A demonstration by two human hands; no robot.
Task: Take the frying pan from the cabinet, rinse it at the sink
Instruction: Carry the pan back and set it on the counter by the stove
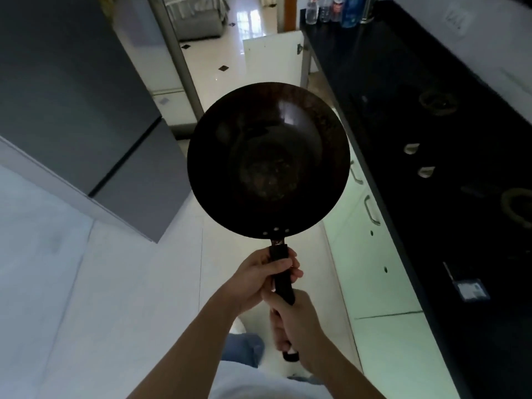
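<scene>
A pale tiled floor [123, 283] fills the lower left, with a tall grey refrigerator [72, 105] standing on it at the left. Along the right runs a long black tabletop [431, 133] with a gas hob set into it; two burner rings and two small knobs [411, 148] show on its dark surface. Below its edge are pale cabinet fronts [383, 272] with metal bar handles. One white cabinet door [272, 57] stands open at the far end of the run. Several plastic bottles [331, 8] stand together at the far end of the tabletop.

The frying pan [269, 161] is held up in the air in the middle of the view, over the floor, just left of the tabletop edge. It is round, dark and empty, its inside facing the camera, with three rivets near the handle. Its black handle [283, 279] points down toward the person.

The left hand [260, 276] is clenched around the upper handle, close to the pan. The right hand [296, 326] grips the lower handle, fingers [280, 338] wrapped around it near the end.
</scene>
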